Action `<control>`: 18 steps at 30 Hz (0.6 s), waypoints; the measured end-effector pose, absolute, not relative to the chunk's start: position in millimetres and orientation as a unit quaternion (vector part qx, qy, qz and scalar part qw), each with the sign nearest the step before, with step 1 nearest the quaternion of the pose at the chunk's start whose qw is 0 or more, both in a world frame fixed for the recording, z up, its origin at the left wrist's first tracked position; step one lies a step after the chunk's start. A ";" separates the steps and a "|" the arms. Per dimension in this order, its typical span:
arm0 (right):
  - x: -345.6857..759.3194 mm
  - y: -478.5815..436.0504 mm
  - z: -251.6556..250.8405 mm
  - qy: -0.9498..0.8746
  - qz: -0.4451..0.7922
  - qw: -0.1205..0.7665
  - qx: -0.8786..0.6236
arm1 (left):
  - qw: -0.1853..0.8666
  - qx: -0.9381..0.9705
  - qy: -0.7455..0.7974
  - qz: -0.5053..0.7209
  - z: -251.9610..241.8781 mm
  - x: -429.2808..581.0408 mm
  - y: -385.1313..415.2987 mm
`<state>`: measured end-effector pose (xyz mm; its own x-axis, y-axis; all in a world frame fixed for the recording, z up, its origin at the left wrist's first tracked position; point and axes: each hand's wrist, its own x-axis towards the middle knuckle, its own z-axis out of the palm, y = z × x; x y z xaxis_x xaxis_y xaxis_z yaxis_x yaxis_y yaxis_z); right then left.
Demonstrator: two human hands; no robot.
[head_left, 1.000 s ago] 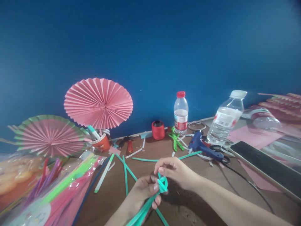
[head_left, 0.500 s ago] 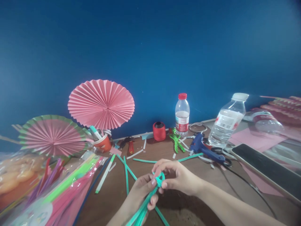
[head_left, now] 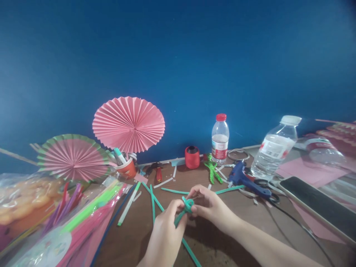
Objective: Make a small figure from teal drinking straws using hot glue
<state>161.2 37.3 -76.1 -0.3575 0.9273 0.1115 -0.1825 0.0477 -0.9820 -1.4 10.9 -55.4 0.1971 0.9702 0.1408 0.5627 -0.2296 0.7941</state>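
I have the teal fuzzy knot (head_left: pixel 189 205) just below the center of the frame, in the gap between my two hands, with the left hand (head_left: pixel 166 230) below and to its left and the right hand (head_left: pixel 213 208) above and to its right. My left hand is nearly closed, thumb and forefinger pinching the short stem that runs down from the knot toward the lower left; its other fingers I cannot make out from here. My right hand is half curled, its fingers arched over the top of the knot and its thumb against the knot's right side; whether those fingers grip firmly I cannot tell. The knot is held up in front of the tabletop (head_left: pixel 222 244), its small loops facing me.

Behind my hands, one loose teal strip (head_left: pixel 191 253) slants from left of center down to the lower edge, crossing a shorter teal strip (head_left: pixel 152 205) on the left. Another long teal strip (head_left: pixel 229 189) runs partly hidden behind the right hand, its far end near the blue glue gun (head_left: pixel 250 181) at the center right. Above my hands in the frame, I see the bright green twisted figure (head_left: pixel 213 170) and the red spool (head_left: pixel 192 157); a white marker (head_left: pixel 129 204) lies left of the left hand, well apart from the knot.
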 end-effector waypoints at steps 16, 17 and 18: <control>163.3 42.2 -83.4 -0.577 0.618 0.413 -0.338 | 0.330 0.663 0.527 0.416 -61.4 -5.7 12.7; 163.9 42.4 -83.5 -0.588 0.601 0.413 -0.349 | 0.327 0.664 0.531 0.412 -61.3 -5.4 12.9; 164.4 42.5 -83.4 -0.597 0.588 0.413 -0.358 | 0.322 0.666 0.534 0.409 -61.1 -5.1 13.1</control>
